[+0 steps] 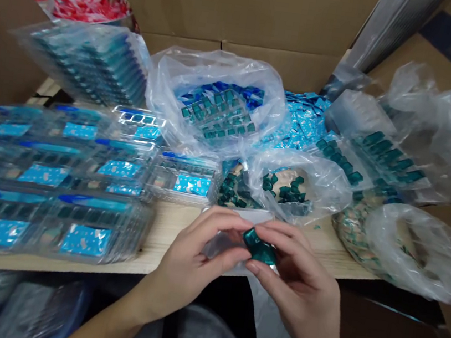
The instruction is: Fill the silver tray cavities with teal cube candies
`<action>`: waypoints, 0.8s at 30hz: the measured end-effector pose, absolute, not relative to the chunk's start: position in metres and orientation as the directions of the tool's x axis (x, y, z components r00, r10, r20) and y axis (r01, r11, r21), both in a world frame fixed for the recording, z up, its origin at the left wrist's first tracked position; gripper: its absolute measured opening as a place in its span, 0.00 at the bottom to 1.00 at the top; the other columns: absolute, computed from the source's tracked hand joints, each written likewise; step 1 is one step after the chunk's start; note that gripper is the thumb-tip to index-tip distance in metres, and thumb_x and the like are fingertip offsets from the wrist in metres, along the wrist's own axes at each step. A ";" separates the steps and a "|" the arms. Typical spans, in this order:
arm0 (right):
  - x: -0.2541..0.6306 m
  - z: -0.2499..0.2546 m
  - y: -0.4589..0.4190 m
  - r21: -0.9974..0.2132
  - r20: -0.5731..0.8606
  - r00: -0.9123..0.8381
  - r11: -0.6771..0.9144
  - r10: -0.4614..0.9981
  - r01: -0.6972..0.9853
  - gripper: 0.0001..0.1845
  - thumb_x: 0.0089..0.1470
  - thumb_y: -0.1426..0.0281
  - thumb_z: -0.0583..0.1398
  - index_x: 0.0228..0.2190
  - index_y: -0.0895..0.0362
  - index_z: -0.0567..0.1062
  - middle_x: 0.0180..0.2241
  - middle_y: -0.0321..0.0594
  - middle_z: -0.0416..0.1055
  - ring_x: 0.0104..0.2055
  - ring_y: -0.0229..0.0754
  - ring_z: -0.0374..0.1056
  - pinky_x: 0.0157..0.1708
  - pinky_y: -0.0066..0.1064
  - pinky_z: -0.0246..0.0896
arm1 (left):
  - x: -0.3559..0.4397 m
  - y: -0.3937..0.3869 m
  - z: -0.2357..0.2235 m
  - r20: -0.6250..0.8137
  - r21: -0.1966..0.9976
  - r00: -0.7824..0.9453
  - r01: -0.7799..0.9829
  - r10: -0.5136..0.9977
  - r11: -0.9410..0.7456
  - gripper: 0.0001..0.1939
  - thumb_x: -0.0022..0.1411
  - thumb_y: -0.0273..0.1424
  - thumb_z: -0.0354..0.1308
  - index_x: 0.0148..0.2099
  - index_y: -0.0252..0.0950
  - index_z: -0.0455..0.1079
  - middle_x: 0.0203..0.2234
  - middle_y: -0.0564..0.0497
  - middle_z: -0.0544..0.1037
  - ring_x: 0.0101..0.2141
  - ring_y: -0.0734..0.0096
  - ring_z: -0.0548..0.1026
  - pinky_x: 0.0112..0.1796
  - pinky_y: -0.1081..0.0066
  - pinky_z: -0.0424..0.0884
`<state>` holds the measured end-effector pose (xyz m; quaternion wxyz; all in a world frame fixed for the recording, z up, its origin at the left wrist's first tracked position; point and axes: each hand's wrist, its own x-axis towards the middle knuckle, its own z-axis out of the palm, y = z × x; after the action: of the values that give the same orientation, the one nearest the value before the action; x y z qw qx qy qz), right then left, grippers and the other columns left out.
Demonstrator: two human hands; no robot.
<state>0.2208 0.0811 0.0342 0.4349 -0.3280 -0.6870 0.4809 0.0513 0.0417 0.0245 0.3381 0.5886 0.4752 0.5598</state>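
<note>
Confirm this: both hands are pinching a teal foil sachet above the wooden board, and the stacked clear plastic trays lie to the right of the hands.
Wrong on one point: the stacked clear plastic trays lie to the left of the hands, as the head view shows. The rest stands: the left hand and right hand pinch a teal foil sachet above the wooden board.
</note>
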 end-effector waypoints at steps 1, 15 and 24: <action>0.221 0.033 0.079 -0.941 0.292 -0.412 0.335 0.863 0.036 0.24 0.55 0.76 0.66 0.49 0.41 0.75 0.46 0.30 0.75 0.50 0.34 0.71 0.48 0.21 0.69 | 0.051 0.041 0.023 0.349 0.926 -0.090 0.182 0.933 -0.330 0.12 0.65 0.27 0.61 0.50 0.45 0.71 0.40 0.55 0.74 0.41 0.80 0.75 0.46 0.83 0.71; 0.216 0.021 0.081 -0.999 0.042 -0.402 0.032 0.915 -0.032 0.15 0.50 0.76 0.67 0.37 0.44 0.82 0.41 0.33 0.80 0.40 0.36 0.77 0.33 0.20 0.73 | 0.031 0.028 0.013 0.459 0.738 -0.026 0.568 0.888 -0.364 0.14 0.67 0.22 0.55 0.54 0.39 0.69 0.44 0.51 0.75 0.47 0.77 0.75 0.49 0.80 0.70; 0.235 0.003 0.087 -0.987 -0.127 -0.305 -0.151 0.944 -0.056 0.12 0.54 0.74 0.65 0.39 0.45 0.80 0.37 0.30 0.82 0.33 0.34 0.80 0.37 0.20 0.76 | 0.001 0.028 -0.006 0.198 0.628 0.069 0.757 0.978 -0.181 0.10 0.71 0.30 0.51 0.51 0.38 0.70 0.40 0.48 0.78 0.42 0.67 0.77 0.43 0.67 0.75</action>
<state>0.2350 0.0866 0.0031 0.4009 -0.4324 -0.5136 0.6233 0.0008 0.0284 -0.0061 0.1843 0.7076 0.6129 0.2995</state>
